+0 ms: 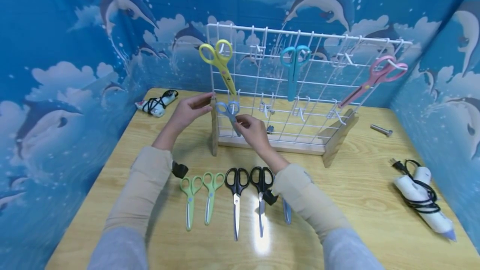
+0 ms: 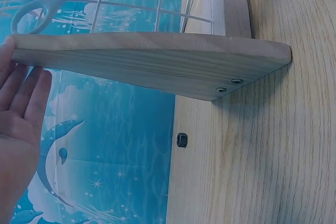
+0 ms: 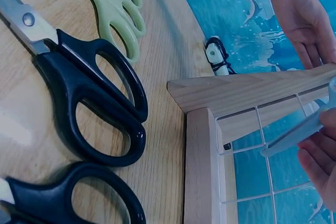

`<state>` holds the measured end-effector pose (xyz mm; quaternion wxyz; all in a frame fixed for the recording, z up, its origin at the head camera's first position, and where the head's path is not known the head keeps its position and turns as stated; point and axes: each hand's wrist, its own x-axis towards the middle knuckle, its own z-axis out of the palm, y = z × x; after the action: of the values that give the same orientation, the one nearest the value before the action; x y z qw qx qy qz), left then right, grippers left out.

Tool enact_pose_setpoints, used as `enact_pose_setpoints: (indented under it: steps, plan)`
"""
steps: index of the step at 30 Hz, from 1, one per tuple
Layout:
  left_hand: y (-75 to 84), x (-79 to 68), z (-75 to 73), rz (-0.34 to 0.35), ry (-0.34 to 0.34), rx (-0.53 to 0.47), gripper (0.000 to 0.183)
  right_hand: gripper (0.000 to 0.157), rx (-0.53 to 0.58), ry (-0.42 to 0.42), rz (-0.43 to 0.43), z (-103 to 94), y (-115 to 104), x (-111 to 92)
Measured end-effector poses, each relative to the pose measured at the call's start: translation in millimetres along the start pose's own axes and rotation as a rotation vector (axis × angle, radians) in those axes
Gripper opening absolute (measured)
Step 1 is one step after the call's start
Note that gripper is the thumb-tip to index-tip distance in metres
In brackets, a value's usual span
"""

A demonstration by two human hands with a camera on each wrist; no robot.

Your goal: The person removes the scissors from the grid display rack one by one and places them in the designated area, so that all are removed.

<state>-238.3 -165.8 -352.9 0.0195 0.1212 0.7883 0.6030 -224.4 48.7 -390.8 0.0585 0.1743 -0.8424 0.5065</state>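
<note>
Pinching light-blue scissors (image 1: 231, 113) by the blades in right hand (image 1: 254, 131) at wire rack (image 1: 300, 91) lower-left hook, left hand (image 1: 189, 111) flat-fingered, bracing wooden upright (image 1: 214, 130); keeping handle loops level advisable.

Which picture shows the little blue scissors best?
The head view: the blue scissors show whole at the rack, pinched by the right hand. The left wrist view shows only their handles, and the right wrist view only part of a blade.

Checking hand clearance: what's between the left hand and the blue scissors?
In the head view, the rack's wooden side post stands between the left hand and the blue scissors that the right hand holds.
</note>
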Motion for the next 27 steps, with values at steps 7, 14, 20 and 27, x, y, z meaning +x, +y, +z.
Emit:
enact_pose_setpoints:
  steps: [7,14,20,27]
  plan:
    - [-3.2,1.5,0.3,-0.001,-0.001,0.003,0.047,0.016,-0.049,0.009,-0.016,2.5,-3,0]
    - [-2.9,1.1,0.3,0.015,-0.007,-0.030,0.047,0.017,-0.015,-0.017,-0.048,-3.0,-8,-7]
    - [-2.4,2.1,0.6,0.006,-0.011,-0.032,0.047,0.016,-0.023,-0.032,-0.130,-11.9,-15,-23]
    - [-1.3,1.0,0.7,-0.019,-0.004,-0.013,0.048,0.016,0.019,-0.082,-0.126,-26.0,-27,-51]
